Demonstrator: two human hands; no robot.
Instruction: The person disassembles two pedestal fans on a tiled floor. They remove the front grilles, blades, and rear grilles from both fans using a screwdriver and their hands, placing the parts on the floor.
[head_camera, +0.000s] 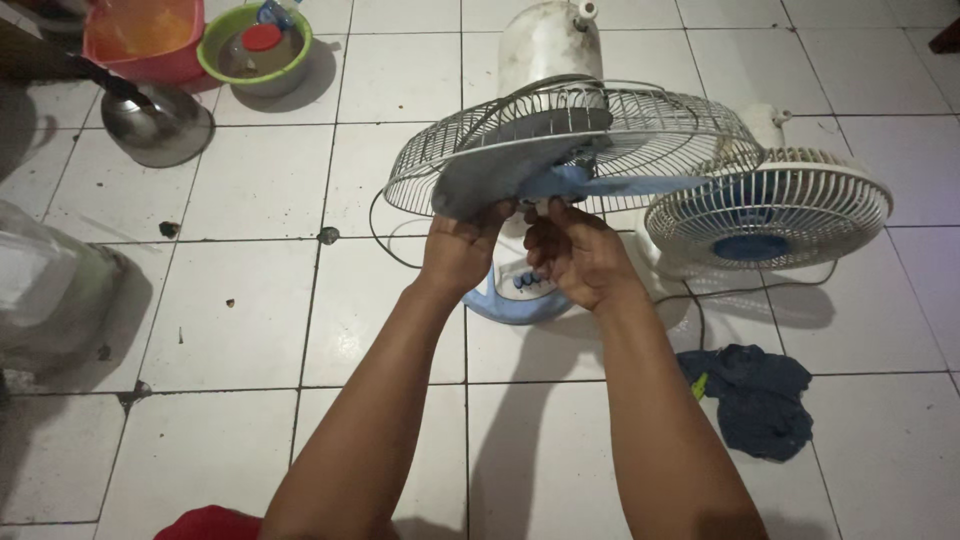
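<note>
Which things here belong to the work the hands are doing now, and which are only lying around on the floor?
In hand:
- left hand gripping the dusty grey fan blade
- right hand at the blade's pale blue hub
- round white wire fan guard
- blue-and-white fan base

Lying about:
- second white fan with blue centre
- dark blue cloth
- green plastic bowl
- orange plastic basin
- steel ladle

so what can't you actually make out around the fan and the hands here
Head view only:
- Right hand fingertips: tucked behind the blue plastic fan blade, so the grip is unclear.
- Left hand fingers: hidden under the dusty grey blade.
- Blue and white fan base: mostly covered by both hands.
- Orange plastic basin: cut off by the top edge.
- Clear bag: cut off by the left edge.
</note>
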